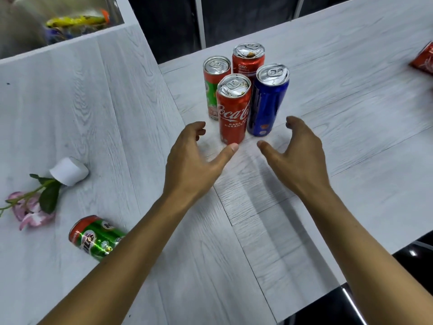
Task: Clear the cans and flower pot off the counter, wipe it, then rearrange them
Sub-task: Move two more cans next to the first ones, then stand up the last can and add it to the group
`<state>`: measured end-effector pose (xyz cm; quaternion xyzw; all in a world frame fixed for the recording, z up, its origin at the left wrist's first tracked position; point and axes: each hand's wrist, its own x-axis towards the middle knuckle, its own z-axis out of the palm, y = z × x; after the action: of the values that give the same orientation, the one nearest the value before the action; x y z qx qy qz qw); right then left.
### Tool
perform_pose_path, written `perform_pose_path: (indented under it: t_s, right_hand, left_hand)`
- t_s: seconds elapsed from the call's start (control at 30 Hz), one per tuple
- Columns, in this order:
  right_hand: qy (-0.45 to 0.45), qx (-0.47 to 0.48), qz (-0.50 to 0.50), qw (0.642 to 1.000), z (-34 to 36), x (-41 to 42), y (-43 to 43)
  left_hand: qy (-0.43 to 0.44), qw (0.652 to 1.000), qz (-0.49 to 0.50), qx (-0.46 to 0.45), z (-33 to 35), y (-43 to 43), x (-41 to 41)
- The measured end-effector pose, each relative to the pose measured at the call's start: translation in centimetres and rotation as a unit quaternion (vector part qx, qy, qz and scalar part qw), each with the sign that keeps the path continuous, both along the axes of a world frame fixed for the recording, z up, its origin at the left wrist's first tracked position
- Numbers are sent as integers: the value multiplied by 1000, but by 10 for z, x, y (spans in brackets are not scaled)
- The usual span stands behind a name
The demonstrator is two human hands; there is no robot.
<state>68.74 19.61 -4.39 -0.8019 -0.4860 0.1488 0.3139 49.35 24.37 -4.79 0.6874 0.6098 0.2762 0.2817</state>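
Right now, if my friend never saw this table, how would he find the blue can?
On the pale wood-grain counter, four tall cans stand upright in a tight bunch. The blue can is on the bunch's right, just beyond the right hand. It is the only blue one; the others are red or red and green.

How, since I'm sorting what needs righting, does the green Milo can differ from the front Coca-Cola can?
The green Milo can lies on its side; the front Coca-Cola can stands upright. The Milo can is mostly green, the Coca-Cola can red. The Milo can lies apart at the near left; the Coca-Cola can stands close beside a blue can. Both are drink cans on the white counter.
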Motion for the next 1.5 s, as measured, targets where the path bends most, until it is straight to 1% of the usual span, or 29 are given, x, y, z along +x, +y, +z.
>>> perform_pose_path:
  t_s: [0.17, 0.3, 0.43, 0.7, 0.9, 1.03, 1.27, 1.5]
  right_hand:
    - [-12, -37, 6, 999, 6, -29, -37]
    - [-21, -45, 43, 998, 16, -69, -61]
    - [-22, -34, 87, 995, 27, -115, -77]
    - [-30, -1, 169, 985, 42, -192, -97]
    - [-73, 2, 237, 969, 47, -240, -109]
    - [-115, 10, 270, 956, 49, -267, -115]
    - [-156, -8, 288, 945, 37, -301, -120]
    - [-188, -49, 263, 945, 19, -308, -118]
  left_hand:
    - [96, 993, -71, -5, 18, -26, -44]
    - [137, 985, -100, 20, 30, -53, -82]
    - [133, 986, -101, 26, 41, -79, -121]
    - [116, 989, -72, 55, 56, -119, -199]
    - [115, 989, -58, 77, 54, -146, -252]
    - [124, 989, -44, 64, 44, -161, -285]
    - [126, 990, -36, 41, 24, -177, -322]
    - [117, 992, -37, 34, 2, -176, -338]
